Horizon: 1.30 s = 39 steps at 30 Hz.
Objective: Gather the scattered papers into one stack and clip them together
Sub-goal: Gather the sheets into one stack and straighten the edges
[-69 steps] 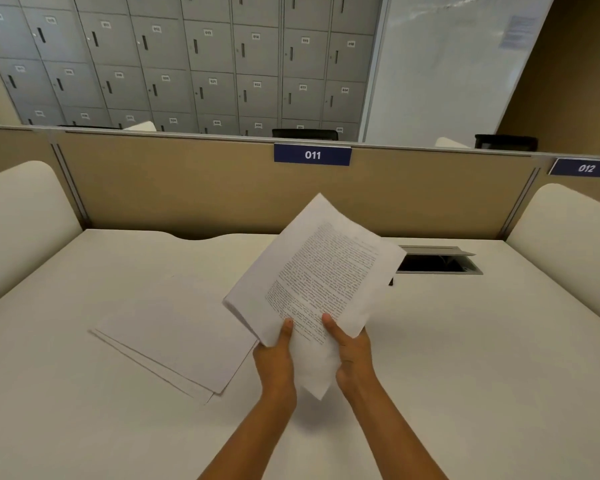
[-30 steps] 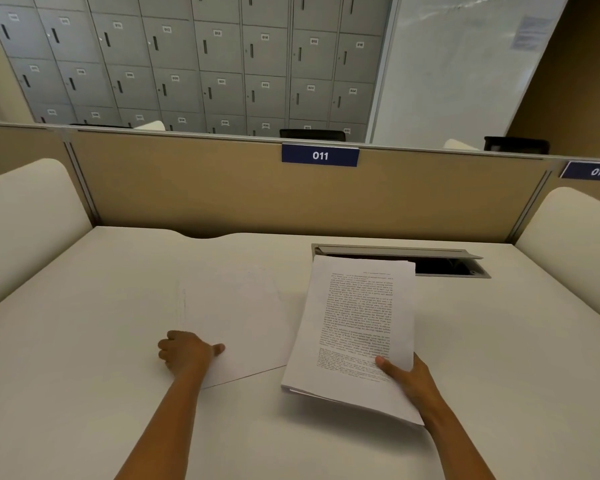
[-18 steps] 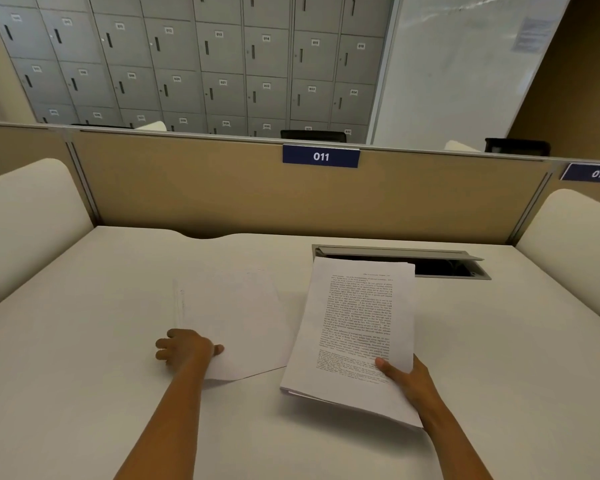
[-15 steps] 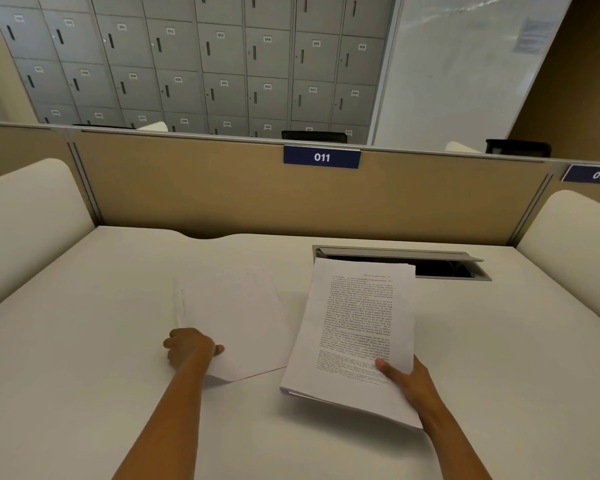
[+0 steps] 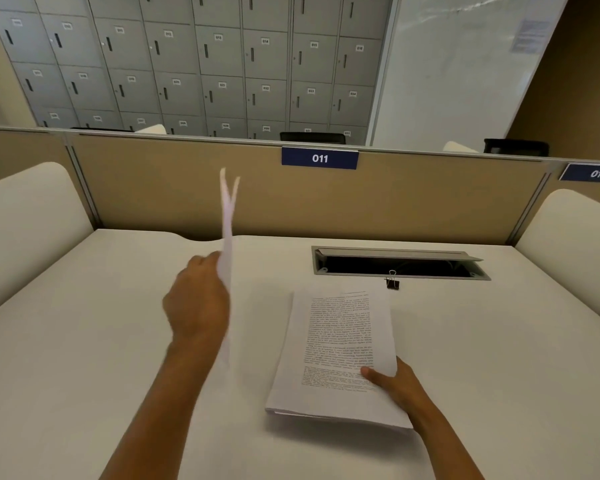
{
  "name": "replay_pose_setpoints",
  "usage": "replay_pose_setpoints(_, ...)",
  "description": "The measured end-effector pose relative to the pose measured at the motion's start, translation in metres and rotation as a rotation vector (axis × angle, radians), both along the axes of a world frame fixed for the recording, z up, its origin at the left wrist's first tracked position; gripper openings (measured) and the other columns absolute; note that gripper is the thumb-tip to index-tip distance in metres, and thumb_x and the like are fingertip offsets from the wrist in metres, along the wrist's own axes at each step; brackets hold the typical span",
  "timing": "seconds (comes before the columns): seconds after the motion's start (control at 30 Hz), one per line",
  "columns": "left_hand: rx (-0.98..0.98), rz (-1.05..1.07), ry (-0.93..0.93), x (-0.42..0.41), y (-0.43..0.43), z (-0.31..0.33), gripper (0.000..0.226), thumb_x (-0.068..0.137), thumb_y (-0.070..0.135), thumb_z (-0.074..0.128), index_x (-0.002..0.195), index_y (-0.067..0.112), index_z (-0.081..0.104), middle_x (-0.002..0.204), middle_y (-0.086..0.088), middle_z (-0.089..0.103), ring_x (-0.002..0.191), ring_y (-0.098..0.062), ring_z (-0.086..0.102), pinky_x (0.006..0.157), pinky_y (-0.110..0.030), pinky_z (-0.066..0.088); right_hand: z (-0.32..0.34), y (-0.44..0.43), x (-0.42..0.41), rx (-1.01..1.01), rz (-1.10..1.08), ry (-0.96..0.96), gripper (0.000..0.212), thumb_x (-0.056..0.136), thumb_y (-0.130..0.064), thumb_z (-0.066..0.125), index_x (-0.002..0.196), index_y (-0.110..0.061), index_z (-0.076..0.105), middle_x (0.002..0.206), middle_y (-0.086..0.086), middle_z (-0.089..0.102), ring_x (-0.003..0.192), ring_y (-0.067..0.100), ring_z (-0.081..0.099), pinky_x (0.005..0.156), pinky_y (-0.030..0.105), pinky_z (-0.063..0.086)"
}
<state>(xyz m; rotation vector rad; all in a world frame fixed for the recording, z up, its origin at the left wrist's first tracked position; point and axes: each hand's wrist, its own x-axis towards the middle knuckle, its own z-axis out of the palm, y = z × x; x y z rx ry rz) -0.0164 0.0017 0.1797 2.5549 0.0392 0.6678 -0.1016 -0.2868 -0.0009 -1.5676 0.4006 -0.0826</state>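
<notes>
– Lifted clear off the desk (image 5: 84, 358), those loose sheets (image 5: 227, 216). Half a second ago they lay flat at centre-left with the left hand (image 5: 196, 303) just catching their near corner.

– And how are they held at present?

– They stand almost edge-on to the camera, a thin white blade rising to the upper middle of the frame. Two top edges splay apart, so it is more than one leaf. The left hand is closed round their lower part. It is blurred, so I can't make out the fingers.

– What about the other hand?

– The right hand (image 5: 395, 382), lower right, pinches the near right corner of the printed stack (image 5: 340, 341), thumb on top. That stack has dropped lower and flatter. Whether it rests on the desk I cannot tell.

– So what's left to do?

– My reading: every paper is now in hand, and the loose ones only need laying on the stack. The drop also uncovered a binder clip (image 5: 392, 282), small and black with wire loops, just beyond the stack's far right corner, beside the cable hatch (image 5: 395, 266).

– How will the sheets handle?

– They are thin and floppy, and they bend under their own weight. The stack is thicker and its edges are slightly stepped. It probably wants squaring before the clip goes on. The desk is matte and off-white.
</notes>
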Motion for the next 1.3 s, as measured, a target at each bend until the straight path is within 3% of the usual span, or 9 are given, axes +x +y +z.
replay_pose_setpoints(0.17, 0.261, -0.332, 0.028, -0.037, -0.075, -0.004, 0.033, 0.095, 0.01, 0.037, 0.124, 0.02, 0.048, 0.123, -0.003, 0.046, 0.103, -0.025, 0.054, 0.065, -0.034, 0.038, 0.002, 0.011, 0.002, -0.021, 0.064, 0.019, 0.044, 0.07, -0.027, 0.08, 0.11, -0.025, 0.06, 0.092, -0.013, 0.073, 0.08, 0.005, 0.072, 0.057, 0.014, 0.054)
replay_pose_setpoints(0.33, 0.409, -0.547, 0.36, -0.058, -0.148, -0.06, 0.033, 0.091, 0.002, 0.05, 0.124, 0.003, 0.047, 0.126, -0.012, 0.043, 0.11, -0.028, 0.051, 0.085, -0.037, 0.047, 0.007, 0.013, 0.001, -0.037, 0.074, 0.025, 0.057, 0.062, -0.041, 0.081, 0.112, -0.031, 0.056, 0.097, -0.015, 0.07, 0.082, 0.003, 0.071, 0.057, 0.013, 0.053)
replay_pose_setpoints(0.43, 0.447, -0.593, 0.5, -0.068, -0.17, -0.09, 0.038, 0.091, -0.001, 0.048, 0.129, 0.001, 0.043, 0.13, -0.015, 0.044, 0.115, -0.03, 0.051, 0.095, -0.039, 0.045, 0.006, 0.013, 0.002, -0.034, 0.094, 0.037, 0.041, 0.079, -0.036, 0.072, 0.117, -0.034, 0.054, 0.103, -0.018, 0.069, 0.089, -0.001, 0.069, 0.061, 0.011, 0.053)
replay_pose_setpoints(0.57, 0.225, -0.68, 0.636, -0.066, -0.17, -0.111, 0.044, 0.097, 0.031, 0.042, 0.136, 0.012, 0.041, 0.138, -0.009, 0.045, 0.123, -0.027, 0.048, 0.102, -0.037, 0.039, 0.004, 0.01, 0.003, 0.018, 0.117, 0.053, 0.023, 0.094, -0.024, 0.055, 0.114, -0.036, 0.057, 0.111, -0.014, 0.068, 0.1, 0.003, 0.067, 0.071, 0.016, 0.055)
replay_pose_setpoints(0.73, -0.331, -0.529, 0.555, -0.015, -0.116, -0.12, 0.047, 0.096, 0.043, 0.04, 0.134, 0.016, 0.048, 0.141, -0.005, 0.048, 0.128, -0.021, 0.044, 0.106, -0.032, 0.034, 0.01, 0.01, 0.005, 0.001, 0.166, 0.045, 0.037, 0.08, -0.036, 0.072, 0.114, -0.025, 0.062, 0.108, 0.001, 0.072, 0.097, 0.015, 0.07, 0.072, 0.025, 0.057)
replay_pose_setpoints(0.8, -0.323, -0.314, 0.446, 0.008, -0.086, -0.13, 0.05, 0.096, 0.039, 0.039, 0.137, 0.01, 0.042, 0.14, -0.011, 0.046, 0.128, -0.026, 0.042, 0.106, -0.036, 0.034, 0.01, 0.011, 0.006, 0.011, 0.19, 0.037, 0.04, 0.081, -0.035, 0.07, 0.117, -0.022, 0.061, 0.109, 0.002, 0.072, 0.1, 0.018, 0.069, 0.077, 0.03, 0.058)
replay_pose_setpoints(0.9, -0.232, -0.138, 0.549, 0.024, -0.051, -0.155, 0.062, 0.096, 0.041, 0.036, 0.145, 0.004, 0.023, 0.149, -0.016, 0.032, 0.136, -0.03, 0.031, 0.11, -0.042, 0.028, 0.006, 0.011, 0.006, 0.037, 0.164, 0.052, 0.039, 0.09, -0.036, 0.059, 0.125, -0.019, 0.055, 0.115, 0.004, 0.069, 0.103, 0.02, 0.067, 0.085, 0.034, 0.056)
replay_pose_setpoints(1.07, -0.223, -0.278, 0.611, 0.021, -0.039, -0.177, 0.058, 0.098, 0.04, 0.031, 0.145, 0.005, 0.026, 0.151, -0.012, 0.031, 0.139, -0.027, 0.029, 0.114, -0.038, 0.022, 0.004, 0.008, 0.009, 0.189, 0.012, 0.202, 0.044, 0.1, -0.045, 0.028, 0.124, -0.018, 0.054, 0.116, 0.009, 0.064, 0.103, 0.025, 0.063, 0.08, 0.035, 0.052)
replay_pose_setpoints(1.3, -0.45, -0.418, 0.699, -0.013, -0.067, -0.174, 0.064, 0.098, 0.042, 0.023, 0.148, 0.007, 0.006, 0.158, -0.009, 0.009, 0.146, -0.023, 0.01, 0.117, -0.033, 0.007, -0.003, 0.015, 0.008, 0.036, 0.035, 0.084, 0.043, 0.095, -0.032, 0.05, 0.134, -0.018, 0.037, 0.131, 0.007, 0.055, 0.111, 0.024, 0.06, 0.09, 0.039, 0.054)
